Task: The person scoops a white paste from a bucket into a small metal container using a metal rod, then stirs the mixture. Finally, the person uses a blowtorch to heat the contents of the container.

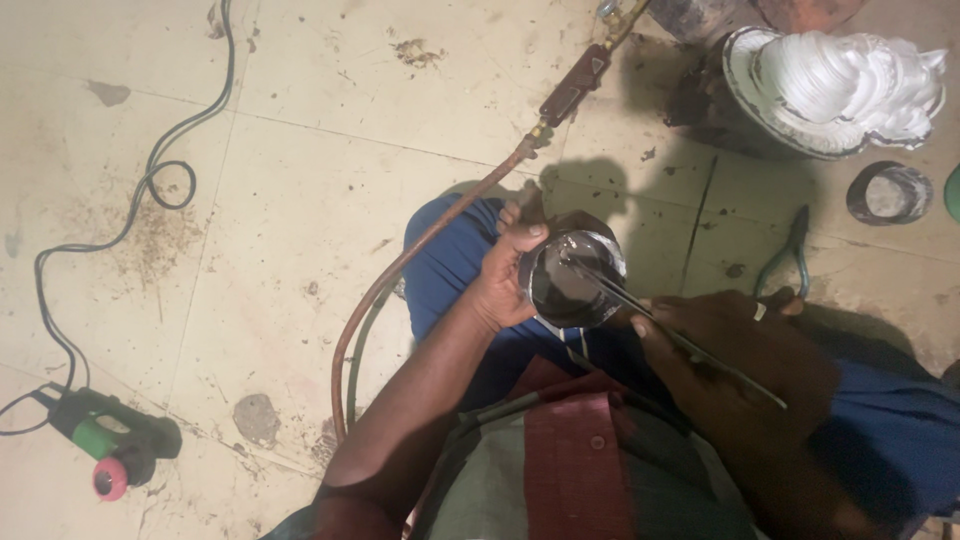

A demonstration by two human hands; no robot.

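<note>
— What have we got in our hands here?

— Our left hand [505, 275] is wrapped round the side of a small shiny metal cup [572, 278], thumb over the rim, fingers clamped on its wall. We hold it tilted over our knee, mouth turned up towards us, probably so we can look straight into it.

— And the other hand?

— Our right hand [735, 350] is closed on a thin metal rod [672, 333]. Its far end reaches down into the cup, and the back end sticks out past our wrist. The rod lies slanted, which lets the tip get at the inside wall.

— Is there anything in the cup?

— We can't tell for sure. The inside looks dark and glossy, with bright glints near the rim; it could be liquid or just bare metal.

— What else is around us?

— A reddish-brown hose [400, 270] curves past our left arm and runs up to a brass fitting [572, 90]. Green-handled pliers [790, 255] lie on the tiled floor [300, 200] beside our right hand. Farther off stands a round pot [760, 110] stuffed with crumpled white plastic [855, 75], and next to it a small dark tin [888, 193] with something pale inside. Well away on the left sits a green and pink power tool [110, 440] with its cable looped across the floor.
</note>
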